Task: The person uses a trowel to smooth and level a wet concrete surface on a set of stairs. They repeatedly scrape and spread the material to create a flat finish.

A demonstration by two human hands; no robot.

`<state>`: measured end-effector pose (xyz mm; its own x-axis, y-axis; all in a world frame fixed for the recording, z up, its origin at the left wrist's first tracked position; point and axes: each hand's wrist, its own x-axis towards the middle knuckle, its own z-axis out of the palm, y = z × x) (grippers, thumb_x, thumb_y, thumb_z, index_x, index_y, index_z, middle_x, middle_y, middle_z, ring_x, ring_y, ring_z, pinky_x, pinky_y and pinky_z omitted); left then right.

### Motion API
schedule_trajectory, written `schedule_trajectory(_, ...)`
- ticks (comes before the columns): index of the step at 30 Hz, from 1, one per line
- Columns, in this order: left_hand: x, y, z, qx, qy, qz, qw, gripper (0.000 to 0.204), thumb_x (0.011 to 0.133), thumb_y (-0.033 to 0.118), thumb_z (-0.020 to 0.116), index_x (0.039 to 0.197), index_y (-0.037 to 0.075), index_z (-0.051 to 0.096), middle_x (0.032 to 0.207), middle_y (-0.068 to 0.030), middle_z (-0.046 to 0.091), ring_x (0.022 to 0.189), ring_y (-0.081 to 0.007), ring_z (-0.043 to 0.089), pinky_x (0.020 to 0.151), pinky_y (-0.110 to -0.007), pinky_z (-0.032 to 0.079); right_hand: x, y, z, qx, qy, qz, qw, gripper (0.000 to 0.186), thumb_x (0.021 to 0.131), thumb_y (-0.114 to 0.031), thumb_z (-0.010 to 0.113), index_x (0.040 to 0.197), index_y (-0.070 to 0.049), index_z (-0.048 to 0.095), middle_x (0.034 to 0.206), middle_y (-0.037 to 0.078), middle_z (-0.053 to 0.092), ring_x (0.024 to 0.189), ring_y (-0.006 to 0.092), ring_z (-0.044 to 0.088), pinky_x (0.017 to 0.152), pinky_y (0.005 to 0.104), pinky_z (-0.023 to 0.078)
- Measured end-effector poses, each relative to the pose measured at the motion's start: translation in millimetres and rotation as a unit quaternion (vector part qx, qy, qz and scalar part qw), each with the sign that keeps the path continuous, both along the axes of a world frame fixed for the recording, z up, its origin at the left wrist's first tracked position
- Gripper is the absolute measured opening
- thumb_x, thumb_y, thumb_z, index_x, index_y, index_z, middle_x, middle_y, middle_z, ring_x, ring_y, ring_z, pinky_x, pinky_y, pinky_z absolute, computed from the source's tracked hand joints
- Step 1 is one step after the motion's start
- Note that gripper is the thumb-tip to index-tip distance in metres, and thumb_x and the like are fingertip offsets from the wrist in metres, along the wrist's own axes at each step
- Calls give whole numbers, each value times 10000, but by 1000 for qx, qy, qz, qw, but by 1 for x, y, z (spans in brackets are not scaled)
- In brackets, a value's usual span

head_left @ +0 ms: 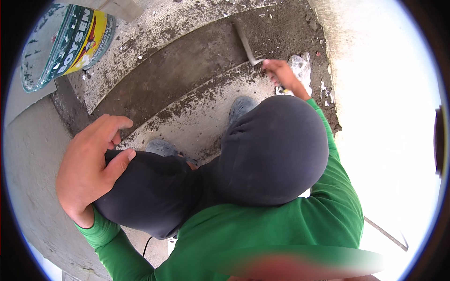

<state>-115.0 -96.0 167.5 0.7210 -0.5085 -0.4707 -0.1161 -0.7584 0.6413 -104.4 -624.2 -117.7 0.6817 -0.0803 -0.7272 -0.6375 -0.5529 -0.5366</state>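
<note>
Curving between the edges of two pale concrete bands [197, 112], one dark mortar strip [173, 65] gives a long lane for moving leftward. One bucket [77, 40] is at the upper left, near the farther band. The left hand [89, 159], fingers loosely bent and holding nothing, is at the left knee [136, 196]. The right hand [283, 77] grasps one trowel [243, 41], its blade over the strip's right part. Two shoes [241, 107] are on the nearer band; one clear plastic bag [302, 66] lies just beside the right hand.

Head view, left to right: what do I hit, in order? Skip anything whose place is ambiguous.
Left hand → left grey clog → trowel blade → right hand.
</note>
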Motion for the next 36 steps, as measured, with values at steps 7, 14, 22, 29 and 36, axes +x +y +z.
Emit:
schedule_trajectory(7,-9,10,5,1,7,24,1000,476,828,34,777,1288,8,656,988,-144,619,886,-294,617,800,-392,500,48,-148,8,-27,-8,-65,997,506,1101,-507,647,1153,-12,739,753,-22,572,607,107,515,520,300,434)
schedule_trajectory(14,-10,19,4,-6,24,24,999,471,829,42,780,1282,4,654,987,-143,617,869,-295,618,792,-390,510,43,-113,37,-6,-55,-73,996,560,1126,-517,595,1201,23,721,722,-53,525,569,89,484,510,288,417)
schedule_trajectory(22,3,4,0,-4,9,-13,1000,468,828,48,783,1274,3,650,995,-145,618,873,-300,622,779,-398,511,41,39,6,98,111,177,973,503,1094,-528,650,1177,-47,773,703,-42,556,554,80,486,502,292,441)
schedule_trajectory(29,-8,17,5,-12,0,2,1000,469,825,56,785,1271,8,649,979,-143,604,864,-315,609,775,-404,509,76,-114,9,45,40,2,998,483,1121,-509,618,1138,-34,702,674,-66,491,507,69,445,451,269,375)
schedule_trajectory(36,-12,18,6,-7,5,7,1000,485,823,67,794,1284,22,652,968,-131,603,859,-309,606,769,-404,506,40,-160,3,-21,-85,-123,989,526,1118,-546,609,1159,-31,709,692,-64,504,536,70,455,477,258,391)
